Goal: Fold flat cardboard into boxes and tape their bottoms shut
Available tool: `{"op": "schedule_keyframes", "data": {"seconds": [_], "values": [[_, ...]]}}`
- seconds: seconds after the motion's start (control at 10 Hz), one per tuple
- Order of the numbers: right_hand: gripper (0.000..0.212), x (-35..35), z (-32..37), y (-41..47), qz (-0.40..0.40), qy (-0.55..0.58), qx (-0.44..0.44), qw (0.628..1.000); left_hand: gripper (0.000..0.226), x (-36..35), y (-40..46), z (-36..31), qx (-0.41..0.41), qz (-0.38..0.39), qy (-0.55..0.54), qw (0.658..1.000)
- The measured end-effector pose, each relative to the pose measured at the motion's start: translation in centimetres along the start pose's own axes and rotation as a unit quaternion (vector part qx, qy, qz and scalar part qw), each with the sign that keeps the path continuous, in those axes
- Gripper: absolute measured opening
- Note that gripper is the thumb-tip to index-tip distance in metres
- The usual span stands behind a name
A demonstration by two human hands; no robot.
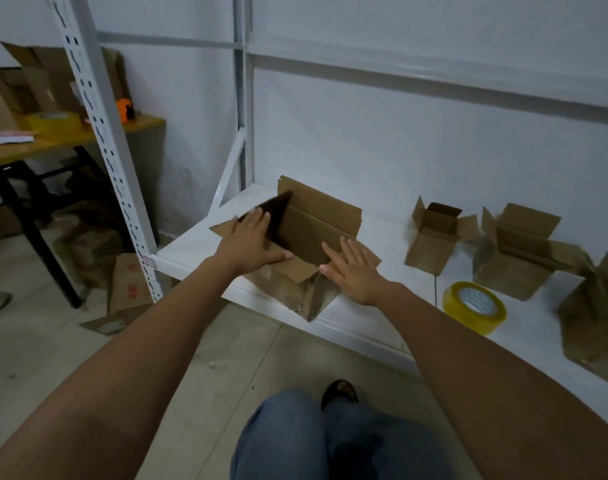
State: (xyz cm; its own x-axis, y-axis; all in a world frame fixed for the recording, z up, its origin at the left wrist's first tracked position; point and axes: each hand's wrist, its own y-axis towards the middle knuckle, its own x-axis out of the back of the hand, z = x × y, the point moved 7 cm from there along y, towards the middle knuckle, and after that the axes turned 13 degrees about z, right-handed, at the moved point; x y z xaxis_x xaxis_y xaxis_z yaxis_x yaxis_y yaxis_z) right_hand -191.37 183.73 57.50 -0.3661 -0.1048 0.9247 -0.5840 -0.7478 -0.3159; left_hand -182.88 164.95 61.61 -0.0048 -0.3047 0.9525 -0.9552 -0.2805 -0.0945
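While both hands are on it, the box (306, 233) sits at the front left corner of the white shelf (371, 317), mouth up, w/ one corner poking past the shelf's front edge. Its long axis runs from near left to far right, roughly diagonal to the shelf edge. Back flap stands upright, left flap looks dark and tilts inward. Clear tape shows on the lower front side.

Left hand (248, 242) lies flat, fingers straight, pressing on the left flap, thumb out toward the middle. Right hand (352, 270) is also flat w/ fingers spread, resting on the right front flap, not gripping anything.

Just right of that hand there's a roll of yellow tape (474, 306) lying on the shelf, close to the front edge. Further right, 2 smaller open boxes (434, 237) (517, 251) stand w/ flaps up, plus another bit of cardboard (593, 313) at the frame edge.

Off to the left: a wooden table (70, 135) w/ a 2nd tape roll (53, 121), something orange, and more cardboard piled up behind.
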Motion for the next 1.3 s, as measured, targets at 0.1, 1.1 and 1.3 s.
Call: {"op": "schedule_keyframes", "data": {"seconds": [0.1,1.1,1.3], "values": [[0.060,0.3,0.3,0.9,-0.013,-0.013,0.000,1.000,0.108,0.0,1.1,1.6,0.049,-0.021,0.006,0.999],[0.079,8.9,-4.5,17.4,-0.121,0.061,-0.102,0.986,0.061,0.5,17.8,7.2,0.124,-0.050,0.051,0.990],[0.061,11.1,-1.7,11.7,-0.141,0.049,-0.057,0.987,0.041,5.1,10.9,2.7,0.067,-0.067,0.003,0.996]]}}
